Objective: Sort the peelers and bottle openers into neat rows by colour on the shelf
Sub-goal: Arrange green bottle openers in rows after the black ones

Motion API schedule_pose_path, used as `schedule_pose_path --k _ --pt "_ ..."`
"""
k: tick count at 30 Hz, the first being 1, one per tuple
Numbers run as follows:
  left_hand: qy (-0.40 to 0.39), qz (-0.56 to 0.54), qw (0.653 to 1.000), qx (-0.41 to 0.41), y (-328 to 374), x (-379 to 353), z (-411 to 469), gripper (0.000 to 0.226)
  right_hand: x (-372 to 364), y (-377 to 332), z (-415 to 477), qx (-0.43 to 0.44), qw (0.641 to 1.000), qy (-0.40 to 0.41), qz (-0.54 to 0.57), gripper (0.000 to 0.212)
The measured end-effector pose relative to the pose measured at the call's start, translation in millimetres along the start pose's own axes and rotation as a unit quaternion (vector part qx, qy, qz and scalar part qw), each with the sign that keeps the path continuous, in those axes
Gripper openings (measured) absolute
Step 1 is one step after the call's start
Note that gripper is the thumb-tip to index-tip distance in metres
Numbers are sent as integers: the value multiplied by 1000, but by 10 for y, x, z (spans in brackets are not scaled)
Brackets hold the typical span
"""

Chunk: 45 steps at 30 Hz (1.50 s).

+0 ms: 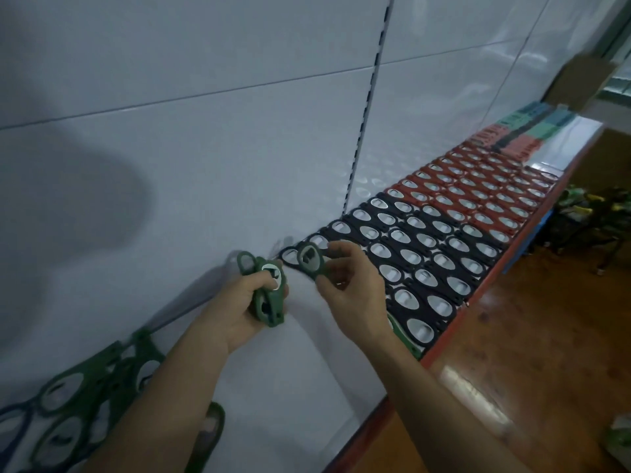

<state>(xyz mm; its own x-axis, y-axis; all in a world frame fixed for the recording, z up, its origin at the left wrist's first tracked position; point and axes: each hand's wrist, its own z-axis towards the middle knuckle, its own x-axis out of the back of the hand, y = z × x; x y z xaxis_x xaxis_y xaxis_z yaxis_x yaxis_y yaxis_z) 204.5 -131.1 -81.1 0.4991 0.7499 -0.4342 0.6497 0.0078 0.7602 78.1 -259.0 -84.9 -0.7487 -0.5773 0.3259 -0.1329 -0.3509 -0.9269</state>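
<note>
My left hand (239, 302) grips a bunch of green bottle openers (268, 291) above the white shelf (300, 363). My right hand (345, 281) pinches a single green bottle opener (309, 260) just over the near end of the black rows. Black bottle openers (420, 254) lie in neat rows on the shelf, and red bottle openers (478, 189) continue the rows farther right. A loose heap of green openers (85, 397) lies at the lower left, with some dark blue ones (10, 425) at its edge.
Red, teal and black flat items (519, 131), perhaps peelers, lie at the shelf's far end. The shelf has a red front edge (454, 336). A brown wooden floor (532, 353) lies to the right, with a cardboard box (580, 80) beyond. A slotted upright (365, 107) runs up the back panel.
</note>
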Motion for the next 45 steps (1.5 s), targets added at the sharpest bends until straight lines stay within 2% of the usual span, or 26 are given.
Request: schedule_pose_path --k 2,6,10,12,14,16,18,20,23,25,29,32,36,41,43,45 --pt "17 14 999 -28 55 55 27 27 5 37 90 -8 1000 8 -28 38" --pt "22 74 996 -52 130 84 -16 19 -7 47 255 19 993 -77 -91 29" --pt "14 118 989 -93 179 142 -37 25 -31 -24 375 15 992 -94 -78 36" --pt "28 134 981 -140 189 182 -11 23 -65 -39 421 -15 994 -98 -34 35" --pt "42 153 973 -165 175 192 5 22 -145 -25 467 -35 989 -137 -33 30" --pt "47 165 970 -175 145 185 16 23 -255 2 488 -11 979 -183 -92 27" --pt "56 170 967 -182 130 175 21 23 -337 15 468 40 973 -167 -157 27" --pt "59 167 966 -186 125 177 26 23 -344 22 383 88 968 -122 -199 24" --pt "58 158 968 -186 113 188 41 27 -337 52 132 82 947 -139 -276 13" --pt "56 153 970 -182 105 180 66 31 -366 103 6 93 936 -138 -311 15" --pt "43 90 982 -161 103 173 77 26 -435 110 52 83 932 -125 -331 16" --pt "-7 5 993 -120 112 179 78 38 -456 73 113 67 932 -124 -335 14" --pt "-29 -11 995 -99 130 157 42 29 -471 102 168 74 925 -123 -352 16" --pt "-7 11 993 -113 105 148 54 20 -506 125 193 93 932 -93 -337 17" --pt "-7 19 991 -131 95 137 48 18 -496 103 173 102 962 -53 -248 15" --pt "-7 38 989 -144 92 138 46 20 -485 24 162 59 993 -40 -94 16"
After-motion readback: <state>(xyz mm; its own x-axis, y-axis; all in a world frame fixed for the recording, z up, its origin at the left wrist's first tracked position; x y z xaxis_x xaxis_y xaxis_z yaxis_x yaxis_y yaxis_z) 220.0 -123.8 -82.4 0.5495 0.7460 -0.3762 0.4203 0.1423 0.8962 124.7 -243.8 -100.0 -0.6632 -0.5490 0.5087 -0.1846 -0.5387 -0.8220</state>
